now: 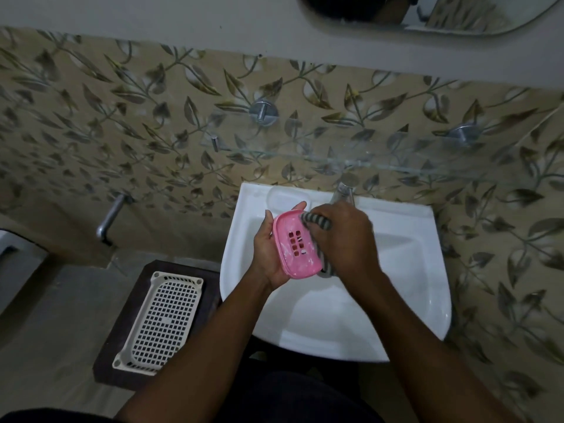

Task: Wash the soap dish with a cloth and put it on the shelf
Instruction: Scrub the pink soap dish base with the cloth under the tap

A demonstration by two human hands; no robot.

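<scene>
A pink soap dish with slots in its middle and white soap smears is held over the white sink. My left hand grips it from the left, fingers curled round its far end. My right hand grips a grey-and-white striped cloth and presses it against the dish's right side. Part of the cloth hangs down behind the dish. A glass shelf on metal brackets runs along the wall above the sink.
A metal tap stands at the back of the sink, just beyond my right hand. To the left, a white perforated basket lies on a dark stand. A wall tap juts out at left. A mirror hangs above.
</scene>
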